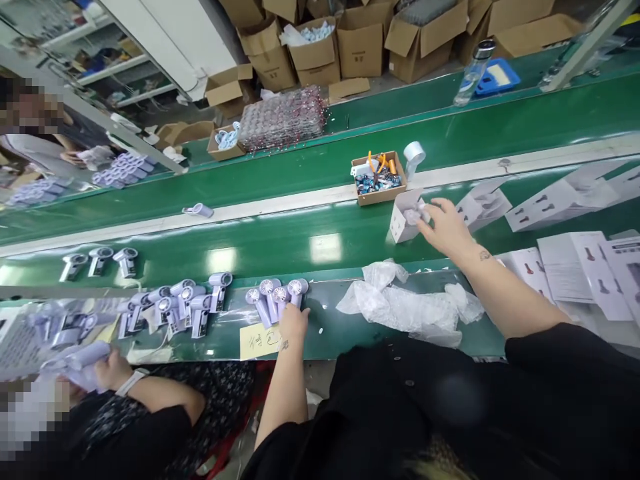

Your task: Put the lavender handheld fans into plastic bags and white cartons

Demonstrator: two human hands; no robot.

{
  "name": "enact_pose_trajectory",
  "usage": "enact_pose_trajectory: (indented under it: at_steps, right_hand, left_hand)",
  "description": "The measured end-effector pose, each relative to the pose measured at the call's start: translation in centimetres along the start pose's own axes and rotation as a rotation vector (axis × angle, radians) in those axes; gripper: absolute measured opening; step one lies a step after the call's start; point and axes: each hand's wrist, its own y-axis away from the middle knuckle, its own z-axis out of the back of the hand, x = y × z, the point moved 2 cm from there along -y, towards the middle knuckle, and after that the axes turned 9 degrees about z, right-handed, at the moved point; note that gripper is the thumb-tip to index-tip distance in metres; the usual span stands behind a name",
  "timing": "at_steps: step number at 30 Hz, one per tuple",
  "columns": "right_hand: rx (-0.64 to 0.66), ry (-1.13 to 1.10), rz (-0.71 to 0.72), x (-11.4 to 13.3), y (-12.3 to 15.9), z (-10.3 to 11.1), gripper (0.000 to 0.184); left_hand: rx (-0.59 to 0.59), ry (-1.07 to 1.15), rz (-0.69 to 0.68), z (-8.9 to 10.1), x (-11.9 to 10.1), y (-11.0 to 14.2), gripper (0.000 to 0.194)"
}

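My left hand (293, 320) reaches down to a row of lilac handheld fans (277, 293) on the green table edge, its fingers curled round the handle of the rightmost one. My right hand (445, 227) stretches forward to a small open white box (403, 217) on the conveyor belt and pushes a wrapped fan (416, 213) into its opening, fingers closed on it. A yellow paper note (260, 341) lies just left of my left hand.
More lilac fans (180, 303) lie left along the table. Crumpled clear plastic bags (407, 305) sit between my arms. Flat white cartons (585, 267) are stacked right. A cardboard tray of tools (377, 177) and a tape roll (414, 153) sit behind. A co-worker's hand (113, 370) works at lower left.
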Motion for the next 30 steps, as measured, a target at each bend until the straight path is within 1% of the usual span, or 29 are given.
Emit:
enact_pose_trajectory:
  at_steps: [1,2,4,5,6,7,9,10,12,13,14,15,16,17,18,19,21,22,23,24,26,28,30]
  right_hand:
    - [-0.002,-0.034,0.035,1.2,1.1,0.4,0.032]
    - [0.046,-0.079,0.067,2.5,2.4,0.6,0.027]
    - [0.222,-0.192,0.088,5.0,5.2,0.5,0.025]
    - [0.316,-0.250,0.065,5.9,6.7,0.4,0.027]
    - [0.391,-0.310,0.014,6.5,8.2,0.1,0.028]
    - [0.445,-0.380,-0.069,6.9,9.7,-0.1,0.029]
    - [0.503,-0.577,-0.312,7.1,12.3,-0.5,0.031]
    - [0.511,-0.707,-0.457,7.1,13.4,-0.8,0.032]
    - [0.488,-1.013,-0.744,7.5,15.0,-1.7,0.031]
    - [0.472,-1.178,-0.858,7.8,15.4,-2.2,0.031]
    - [0.463,-1.342,-0.939,8.3,15.6,-2.9,0.032]
    - [0.461,-1.493,-0.985,8.8,15.6,-3.7,0.034]
    - [0.451,-1.614,-1.007,9.3,15.5,-4.4,0.036]
    - [0.416,-1.692,-1.018,9.6,15.3,-5.0,0.036]
    - [0.362,-1.723,-1.022,9.6,15.0,-5.5,0.034]
    - [0.289,-1.717,-1.028,9.4,14.8,-5.8,0.031]
    - [0.157,-1.660,-1.062,8.3,14.5,-5.6,0.026]
    - [0.134,-1.639,-1.084,7.6,14.4,-5.3,0.024]
    - [0.140,-1.626,-1.107,6.8,14.4,-4.8,0.025]
    - [0.161,-1.618,-1.130,6.1,14.4,-4.3,0.028]
    - [0.222,-1.605,-1.176,4.9,14.7,-3.1,0.031]
    - [0.274,-1.600,-1.229,4.3,15.3,-2.1,0.028]
    - [0.327,-1.621,-1.278,4.6,16.1,-1.5,0.026]
  left_hand:
    - [-0.017,0.014,0.021,-0.7,0.8,0.2,0.048]
    - [-0.030,0.032,0.035,-1.3,1.2,0.3,0.052]
    - [-0.032,0.076,0.051,-1.9,1.4,-0.2,0.056]
    - [-0.018,0.098,0.054,-1.9,1.4,-0.7,0.057]
    - [0.005,0.119,0.055,-1.8,1.2,-1.3,0.057]
    - [0.033,0.134,0.056,-1.6,1.0,-1.7,0.055]
    - [0.124,0.155,0.066,-1.3,0.3,-2.0,0.050]
    - [0.190,0.170,0.074,-1.4,-0.3,-1.5,0.045]
    - [0.330,0.209,0.082,-2.0,-1.8,0.7,0.036]
    - [0.411,0.243,0.082,-2.6,-2.8,2.4,0.035]
    - [0.490,0.282,0.074,-3.3,-3.9,4.4,0.038]
    - [0.569,0.319,0.066,-4.1,-5.0,6.4,0.041]
    - [0.721,0.422,0.052,-5.1,-6.1,8.5,0.044]
    - [0.829,0.506,0.032,-6.1,-7.0,10.2,0.047]
    - [0.857,0.556,0.008,-6.9,-7.7,11.5,0.048]
    - [0.837,0.569,-0.033,-7.6,-8.2,12.3,0.046]
    - [0.657,0.440,-0.148,-8.8,-8.2,12.6,0.038]
    - [0.564,0.329,-0.213,-9.3,-7.9,12.3,0.034]
    - [0.499,0.220,-0.271,-9.8,-7.5,11.8,0.033]
    - [0.465,0.134,-0.315,-10.2,-7.1,11.3,0.032]
    - [0.454,0.061,-0.354,-10.5,-6.5,10.3,0.022]
    - [0.437,0.078,-0.369,-10.0,-6.5,9.5,0.015]
    - [0.406,0.130,-0.383,-8.7,-7.3,9.3,0.012]
